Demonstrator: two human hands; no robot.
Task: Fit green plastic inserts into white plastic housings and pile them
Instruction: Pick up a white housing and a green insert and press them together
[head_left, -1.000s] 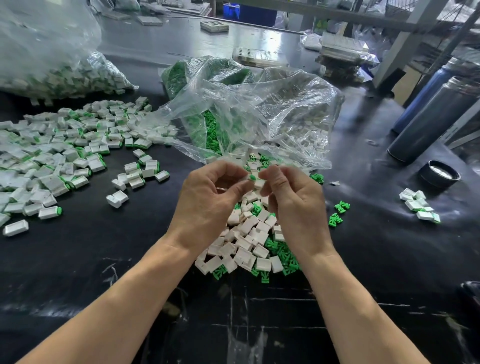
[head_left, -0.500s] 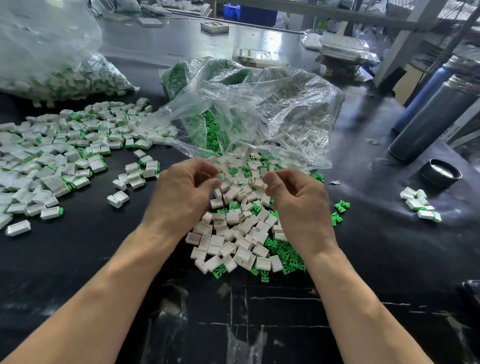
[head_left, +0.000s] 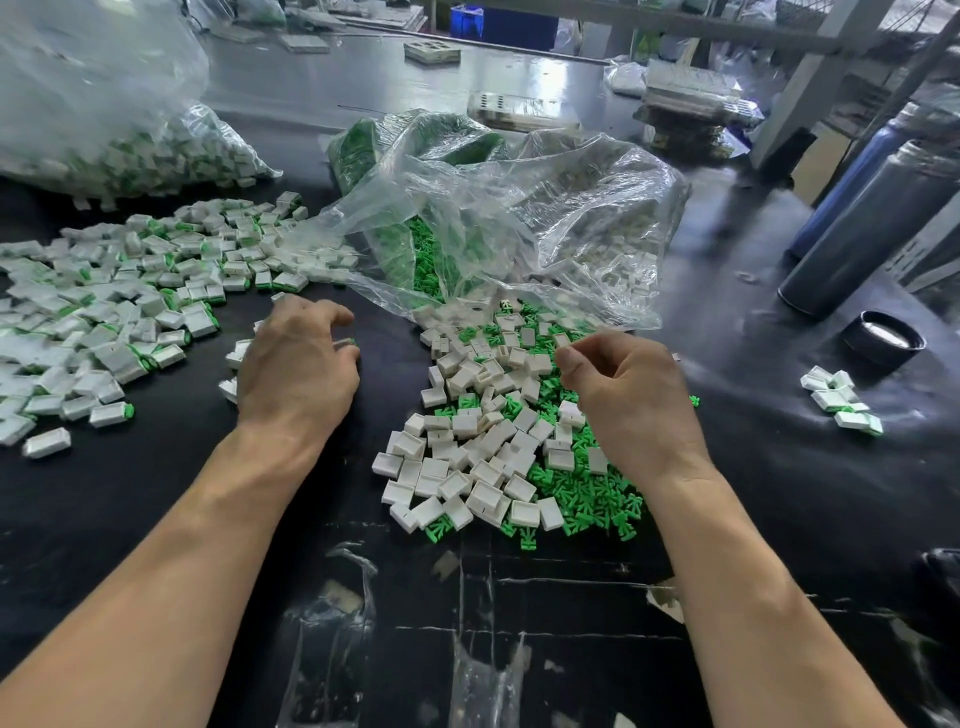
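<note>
At nine o'clock, left hand (head_left: 296, 364) grips a finished white-and-green plastic piece (head_left: 345, 342); release gently onto the pile. Right hand (head_left: 623, 395) curled, apparently empty.

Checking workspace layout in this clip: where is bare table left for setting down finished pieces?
Bare black table lies between the finished pile and the loose parts heap, and right of that heap, before the small cluster. Crowded near the bag.

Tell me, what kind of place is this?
Probably a small factory workbench. Heaps of white housings and green inserts cover the black table, a finished pile lies left, and clear bags hold more parts.
</note>
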